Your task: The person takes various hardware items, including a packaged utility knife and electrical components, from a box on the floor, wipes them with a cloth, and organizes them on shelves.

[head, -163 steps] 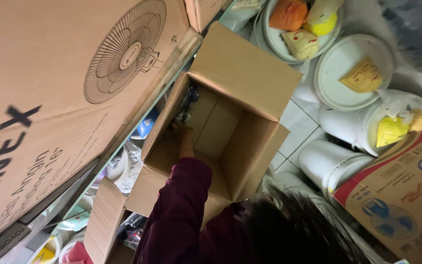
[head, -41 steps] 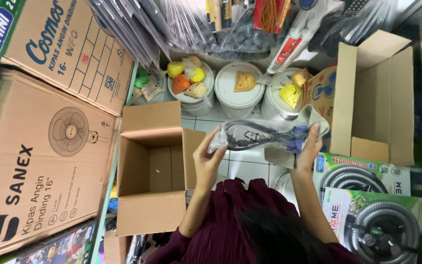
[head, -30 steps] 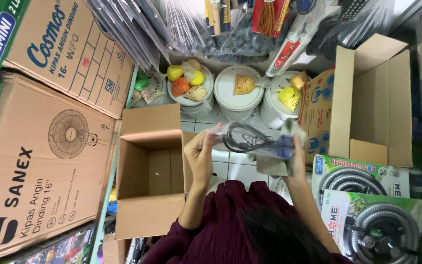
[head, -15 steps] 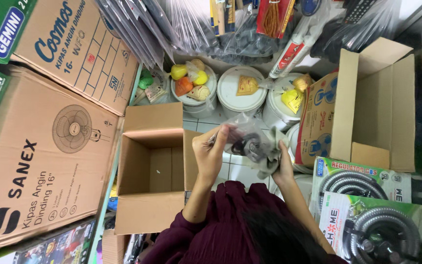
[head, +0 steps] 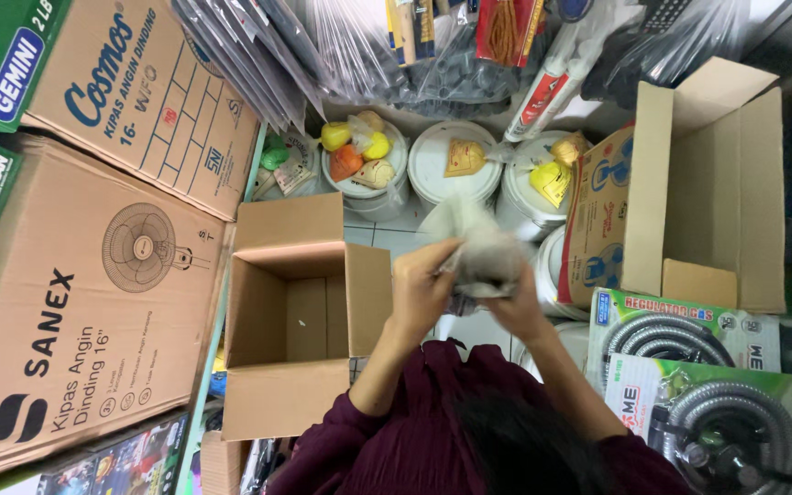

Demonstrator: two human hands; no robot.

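Both hands, left hand (head: 422, 291) and right hand (head: 517, 307), squeezed shut around a crumpled clear bag (head: 480, 247) at middle of frame, just right of the open box (head: 300, 316). Slippery plastic; loose grip could drop it onto white buckets (head: 456, 165) above.

Open brown carton (head: 300, 312) (empty) stands between fan boxes (head: 93, 302) and hose packs (head: 689, 367).
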